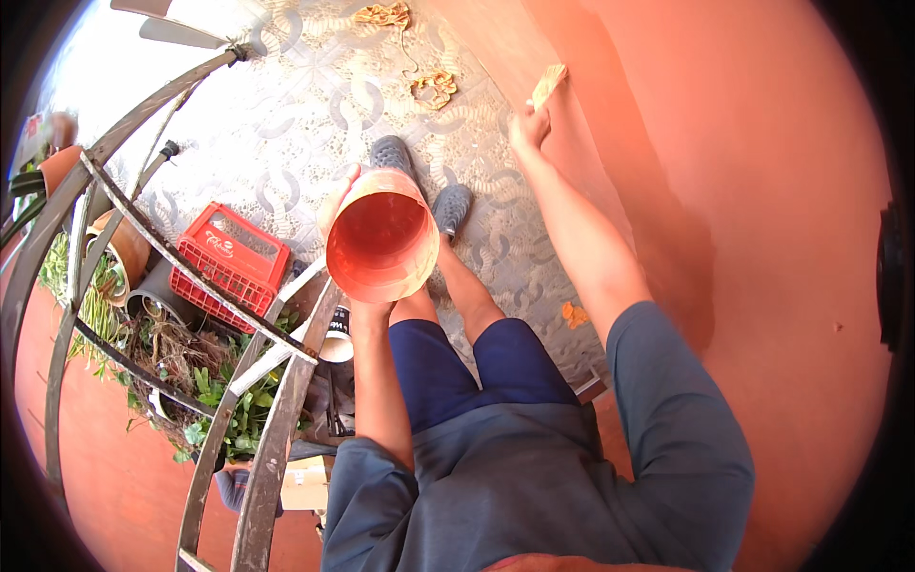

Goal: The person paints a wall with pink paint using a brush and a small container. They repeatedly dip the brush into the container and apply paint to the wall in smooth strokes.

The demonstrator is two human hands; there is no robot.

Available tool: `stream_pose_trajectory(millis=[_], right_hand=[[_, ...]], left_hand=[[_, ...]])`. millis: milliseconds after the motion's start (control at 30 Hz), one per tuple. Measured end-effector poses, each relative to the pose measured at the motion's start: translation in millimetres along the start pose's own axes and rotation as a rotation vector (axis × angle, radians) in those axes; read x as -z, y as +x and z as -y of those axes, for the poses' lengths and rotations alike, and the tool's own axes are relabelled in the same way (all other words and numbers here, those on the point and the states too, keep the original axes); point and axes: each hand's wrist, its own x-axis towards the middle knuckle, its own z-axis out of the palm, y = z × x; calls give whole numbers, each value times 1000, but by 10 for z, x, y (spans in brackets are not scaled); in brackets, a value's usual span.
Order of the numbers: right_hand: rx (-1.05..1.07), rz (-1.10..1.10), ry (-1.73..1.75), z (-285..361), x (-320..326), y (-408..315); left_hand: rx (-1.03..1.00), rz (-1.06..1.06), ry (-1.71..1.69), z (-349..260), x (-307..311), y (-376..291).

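Observation:
My left hand point(334, 204) holds a round orange-red container point(383, 239) from its far left side, its open mouth tilted towards me. Red-orange paint coats the inner wall, and how much lies at the bottom is hard to tell. Out to the right, my right hand point(530, 125) grips a flat yellowish brush point(550, 84), whose far end is at or close to the lower part of the orange-painted wall point(772, 179). A darker orange band runs along that lower wall. Whether the brush touches the wall cannot be told.
A metal frame with curved bars point(268, 457) stands close on my left. Behind it are a red plastic crate point(232, 261), potted plants point(254, 415) and a white-and-black cup point(337, 343). Crumpled yellow cloth point(434, 89) lies on the patterned floor point(307, 107) beyond my feet.

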Motion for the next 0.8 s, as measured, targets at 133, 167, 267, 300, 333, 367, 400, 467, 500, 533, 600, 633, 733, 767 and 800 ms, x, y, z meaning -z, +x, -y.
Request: stream_pose_trajectory(millis=[133, 167, 267, 300, 333, 367, 400, 467, 500, 533, 600, 633, 733, 767, 800], right_hand=[[-29, 195, 16, 458, 127, -214], [66, 146, 47, 593, 11, -139], [153, 273, 87, 1636, -195, -32], [128, 278, 190, 1884, -286, 51], [98, 282, 296, 2076, -441, 168], [71, 260, 260, 2099, -627, 409], [48, 260, 227, 2177, -834, 592], [10, 212, 198, 2167, -1105, 866], [20, 189, 193, 2146, -1139, 895], [49, 159, 202, 2075, -1133, 918], [121, 126, 213, 1818, -999, 861], [139, 106, 206, 1621, -881, 820], [77, 10, 162, 827, -559, 676], [12, -37, 142, 547, -462, 589], [-69, -77, 124, 309, -351, 464]], left_hand=[[127, -19, -118, -21, 32, -34], [88, -7, -71, -17, 32, -23], [-6, -41, 87, 31, 37, -49], [-21, -40, 111, 22, 38, -31], [-35, -38, 131, 18, 35, -3], [-52, -10, 134, 30, 31, 69], [-64, 0, 148, 49, 28, 112], [-74, 15, 163, 88, 5, 172], [-72, 11, 172, 85, -5, 168], [-74, 6, 179, 86, -7, 176], [-73, -13, 192, 107, -25, 160], [-73, -17, 195, 105, -31, 150], [-82, -3, 190, 84, -54, 148], [-85, 5, 188, 74, -56, 139], [-82, 5, 189, 59, -53, 126]])
